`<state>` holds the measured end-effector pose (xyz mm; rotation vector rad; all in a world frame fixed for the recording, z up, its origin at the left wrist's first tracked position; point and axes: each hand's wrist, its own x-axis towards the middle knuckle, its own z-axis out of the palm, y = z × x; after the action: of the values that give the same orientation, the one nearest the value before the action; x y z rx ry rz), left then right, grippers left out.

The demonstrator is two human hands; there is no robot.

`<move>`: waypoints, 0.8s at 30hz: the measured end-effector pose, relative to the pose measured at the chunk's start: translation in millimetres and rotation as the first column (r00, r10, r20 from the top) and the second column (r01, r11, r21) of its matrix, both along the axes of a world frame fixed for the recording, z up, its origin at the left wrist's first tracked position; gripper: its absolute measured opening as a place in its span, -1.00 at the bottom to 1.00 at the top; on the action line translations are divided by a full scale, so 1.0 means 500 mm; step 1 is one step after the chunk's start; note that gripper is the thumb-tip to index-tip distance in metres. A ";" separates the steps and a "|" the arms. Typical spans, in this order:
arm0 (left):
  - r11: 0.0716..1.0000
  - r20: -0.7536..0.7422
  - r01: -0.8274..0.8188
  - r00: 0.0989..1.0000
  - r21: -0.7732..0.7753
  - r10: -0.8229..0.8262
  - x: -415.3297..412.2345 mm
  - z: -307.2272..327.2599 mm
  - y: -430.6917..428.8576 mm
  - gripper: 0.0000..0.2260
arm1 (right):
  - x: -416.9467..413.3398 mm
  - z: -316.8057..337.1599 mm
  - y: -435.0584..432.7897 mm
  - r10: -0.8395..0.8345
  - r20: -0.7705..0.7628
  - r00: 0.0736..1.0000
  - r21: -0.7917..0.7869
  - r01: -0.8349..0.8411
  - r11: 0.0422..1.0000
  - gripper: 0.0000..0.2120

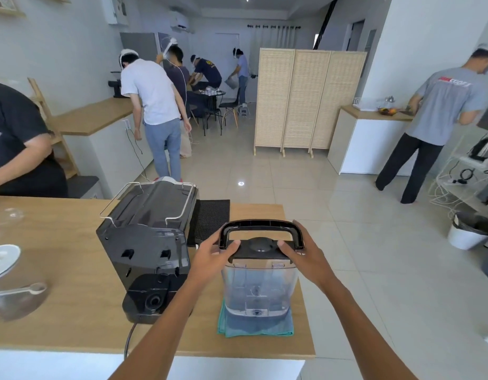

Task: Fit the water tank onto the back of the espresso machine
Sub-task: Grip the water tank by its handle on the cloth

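Observation:
A clear plastic water tank [259, 286] with a black lid and a raised black handle stands upright on a folded teal cloth [255, 326] at the right end of the wooden counter. My left hand [214, 255] grips the lid's left side and my right hand [302, 252] grips its right side. The black espresso machine [149, 248] stands just left of the tank with its back toward me. Its rear base with a round valve socket [154, 300] is bare.
A black drip mat [212, 218] lies behind the machine. A power cord [129, 338] hangs over the counter's near edge. A glass jar with a scoop [15, 297] and a white lid [1, 260] sit at the left. Several people stand around the room.

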<state>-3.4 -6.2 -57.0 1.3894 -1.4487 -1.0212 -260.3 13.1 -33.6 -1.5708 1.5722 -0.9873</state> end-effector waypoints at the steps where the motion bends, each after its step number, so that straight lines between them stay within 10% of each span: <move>1: 0.999 0.019 -0.020 1.000 -0.039 0.021 0.001 0.002 0.001 -0.59 | 0.000 -0.002 0.002 -0.006 0.007 1.000 -0.021 0.006 1.000 -0.23; 10: 0.956 0.045 -0.153 0.985 -0.251 0.169 0.002 0.010 0.016 -0.52 | 0.020 0.001 0.014 -0.034 0.044 0.998 -0.039 0.036 0.999 -0.17; 24: 0.966 -0.237 -0.248 0.945 -0.070 0.225 -0.039 0.031 0.035 -0.46 | 0.042 0.008 0.027 -0.139 0.275 0.951 0.015 0.141 0.990 -0.30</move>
<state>-23.1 11.3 -41.5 1.2933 -1.1195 -0.9079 -239.3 26.4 -29.8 -1.2739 1.4994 -1.2310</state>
